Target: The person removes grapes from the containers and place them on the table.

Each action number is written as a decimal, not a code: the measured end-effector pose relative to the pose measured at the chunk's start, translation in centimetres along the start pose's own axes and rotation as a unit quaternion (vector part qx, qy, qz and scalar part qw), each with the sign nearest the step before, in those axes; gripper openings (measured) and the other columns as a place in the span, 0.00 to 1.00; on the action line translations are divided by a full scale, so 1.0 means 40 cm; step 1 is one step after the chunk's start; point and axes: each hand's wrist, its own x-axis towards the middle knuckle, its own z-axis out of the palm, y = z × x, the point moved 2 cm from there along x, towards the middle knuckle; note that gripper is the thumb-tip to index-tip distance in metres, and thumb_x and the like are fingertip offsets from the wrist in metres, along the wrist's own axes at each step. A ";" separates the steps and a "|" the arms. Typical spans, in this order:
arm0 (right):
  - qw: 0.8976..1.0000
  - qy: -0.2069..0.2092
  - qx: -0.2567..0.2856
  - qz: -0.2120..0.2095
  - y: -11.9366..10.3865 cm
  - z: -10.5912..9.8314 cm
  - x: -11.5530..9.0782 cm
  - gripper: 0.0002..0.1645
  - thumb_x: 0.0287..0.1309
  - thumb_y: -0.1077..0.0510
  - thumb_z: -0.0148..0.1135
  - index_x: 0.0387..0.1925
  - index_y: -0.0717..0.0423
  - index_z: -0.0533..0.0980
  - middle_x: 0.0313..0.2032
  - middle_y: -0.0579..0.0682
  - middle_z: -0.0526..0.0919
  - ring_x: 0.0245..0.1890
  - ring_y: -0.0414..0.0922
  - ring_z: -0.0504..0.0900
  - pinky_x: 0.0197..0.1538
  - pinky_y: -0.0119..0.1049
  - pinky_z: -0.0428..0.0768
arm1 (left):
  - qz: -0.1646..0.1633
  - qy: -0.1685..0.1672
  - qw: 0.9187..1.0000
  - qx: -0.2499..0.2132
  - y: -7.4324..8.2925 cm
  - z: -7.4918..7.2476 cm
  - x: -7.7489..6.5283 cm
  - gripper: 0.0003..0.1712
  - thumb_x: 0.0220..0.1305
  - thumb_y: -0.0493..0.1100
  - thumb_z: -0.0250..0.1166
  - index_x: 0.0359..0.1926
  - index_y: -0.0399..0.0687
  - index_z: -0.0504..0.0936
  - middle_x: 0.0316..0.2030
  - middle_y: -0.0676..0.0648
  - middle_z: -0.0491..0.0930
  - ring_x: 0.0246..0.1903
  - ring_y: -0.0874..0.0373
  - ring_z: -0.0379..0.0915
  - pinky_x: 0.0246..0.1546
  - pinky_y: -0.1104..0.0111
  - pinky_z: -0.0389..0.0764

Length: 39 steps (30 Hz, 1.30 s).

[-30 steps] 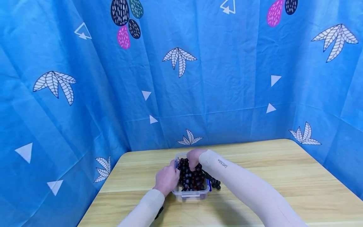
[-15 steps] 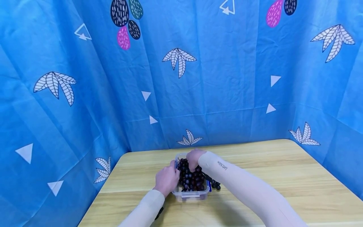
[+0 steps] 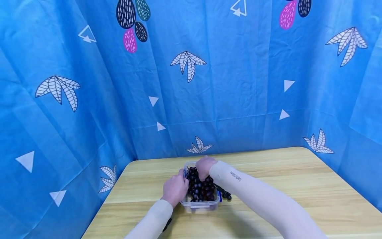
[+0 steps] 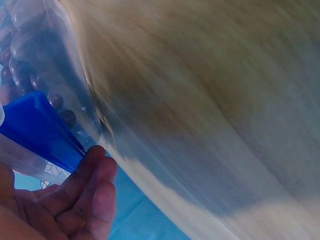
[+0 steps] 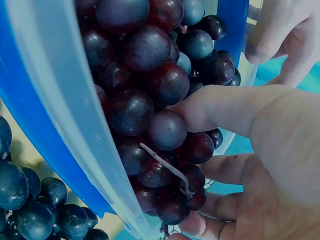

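Dark grapes (image 3: 206, 191) fill a clear plastic container (image 3: 199, 205) with blue latch flaps, which stands on the wooden table. My left hand (image 3: 175, 188) holds the container's left side at the rim. In the left wrist view, its fingertips (image 4: 96, 155) are bent against the end of a blue flap (image 4: 42, 127). My right hand (image 3: 205, 167) reaches down into the far part of the container. In the right wrist view, its thumb (image 5: 220, 107) presses on a bunch of grapes (image 5: 167, 130) with a bare stem sticking out, and its fingers (image 5: 220, 205) curl round the far side.
More black grapes (image 3: 227, 196) lie on the table just right of the container, partly under my right forearm. Bare wooden tabletop (image 3: 277, 176) extends to both sides. A blue patterned curtain (image 3: 238, 83) hangs behind the table and along its sides.
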 end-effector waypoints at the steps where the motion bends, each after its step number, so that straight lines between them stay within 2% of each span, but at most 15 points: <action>1: 1.000 0.004 -0.004 -0.001 -0.001 0.000 0.001 0.10 0.49 0.54 0.73 0.23 0.47 0.77 0.32 0.45 0.76 0.39 0.45 0.71 0.31 0.36 0.72 | -0.001 -0.001 1.000 0.000 0.000 -0.001 0.000 0.29 0.70 0.49 0.55 0.69 0.43 0.71 0.39 0.37 0.87 0.26 0.48 0.81 0.24 0.55 0.79; 4: 1.000 0.013 -0.012 -0.007 -0.003 0.002 0.003 0.09 0.50 0.54 0.72 0.24 0.47 0.78 0.33 0.45 0.77 0.41 0.45 0.72 0.35 0.38 0.76 | -0.002 -0.002 1.000 -0.001 0.000 -0.002 0.001 0.30 0.70 0.49 0.55 0.69 0.43 0.71 0.39 0.37 0.87 0.26 0.49 0.80 0.24 0.56 0.79; 8: 0.999 0.024 -0.030 -0.016 -0.008 0.000 0.004 0.08 0.53 0.55 0.70 0.25 0.46 0.77 0.35 0.44 0.79 0.44 0.47 0.74 0.52 0.44 0.77 | -0.002 -0.001 1.000 -0.004 0.000 -0.002 0.000 0.30 0.70 0.49 0.55 0.69 0.43 0.71 0.38 0.37 0.87 0.24 0.50 0.79 0.24 0.56 0.78; 10: 0.999 0.030 -0.035 -0.016 -0.010 -0.002 0.001 0.08 0.53 0.55 0.70 0.24 0.46 0.77 0.36 0.44 0.80 0.44 0.47 0.75 0.56 0.46 0.76 | -0.001 -0.001 1.000 -0.003 0.000 -0.002 -0.001 0.30 0.70 0.49 0.55 0.69 0.42 0.71 0.38 0.37 0.87 0.24 0.51 0.79 0.23 0.57 0.78; 11: 0.999 0.031 -0.033 -0.017 -0.011 -0.003 -0.001 0.08 0.53 0.56 0.70 0.24 0.47 0.77 0.36 0.45 0.80 0.44 0.47 0.75 0.56 0.46 0.76 | -0.001 -0.001 1.000 -0.003 0.000 -0.002 -0.001 0.30 0.70 0.49 0.55 0.69 0.42 0.71 0.38 0.37 0.87 0.24 0.51 0.78 0.23 0.57 0.78; 15: 0.999 0.036 -0.021 -0.023 -0.014 -0.005 -0.010 0.07 0.54 0.57 0.69 0.25 0.48 0.78 0.37 0.46 0.80 0.41 0.45 0.75 0.41 0.42 0.80 | -0.002 -0.001 1.000 -0.003 0.000 -0.002 -0.002 0.29 0.70 0.49 0.55 0.69 0.43 0.71 0.38 0.37 0.87 0.24 0.51 0.78 0.23 0.57 0.77; 17: 0.999 0.042 -0.018 -0.029 -0.016 -0.005 -0.016 0.06 0.54 0.58 0.69 0.26 0.48 0.78 0.39 0.47 0.81 0.41 0.45 0.75 0.38 0.41 0.80 | -0.003 -0.002 1.000 -0.003 0.001 -0.002 -0.003 0.29 0.70 0.49 0.55 0.69 0.43 0.71 0.38 0.37 0.87 0.23 0.51 0.78 0.22 0.58 0.77; 21: 0.997 0.060 -0.024 -0.040 -0.016 -0.002 -0.024 0.02 0.56 0.58 0.68 0.31 0.48 0.81 0.44 0.49 0.82 0.44 0.45 0.75 0.40 0.42 0.82 | -0.003 0.001 1.000 -0.003 0.003 -0.004 -0.004 0.29 0.70 0.48 0.56 0.69 0.43 0.71 0.37 0.37 0.87 0.23 0.51 0.78 0.21 0.57 0.76; 26: 0.996 0.071 -0.022 -0.050 -0.010 0.004 -0.029 0.07 0.55 0.58 0.70 0.37 0.49 0.82 0.43 0.49 0.80 0.44 0.45 0.72 0.39 0.40 0.81 | -0.001 0.002 1.000 -0.002 0.003 -0.005 -0.003 0.29 0.70 0.48 0.56 0.68 0.43 0.72 0.36 0.38 0.86 0.22 0.51 0.78 0.21 0.57 0.76; 33: 0.993 0.095 -0.014 -0.068 -0.003 0.006 -0.037 0.08 0.51 0.59 0.72 0.35 0.47 0.81 0.40 0.47 0.79 0.41 0.45 0.70 0.38 0.39 0.79 | -0.004 -0.004 1.000 0.001 0.000 -0.001 -0.001 0.30 0.70 0.49 0.56 0.69 0.43 0.71 0.38 0.38 0.87 0.24 0.51 0.79 0.24 0.57 0.79; 39: 0.992 0.104 -0.005 -0.076 0.002 0.004 -0.045 0.11 0.49 0.60 0.72 0.38 0.49 0.82 0.47 0.50 0.78 0.44 0.45 0.70 0.39 0.37 0.80 | -0.003 -0.004 1.000 0.000 0.002 -0.002 -0.001 0.29 0.70 0.50 0.55 0.68 0.43 0.72 0.39 0.38 0.87 0.26 0.50 0.81 0.25 0.56 0.79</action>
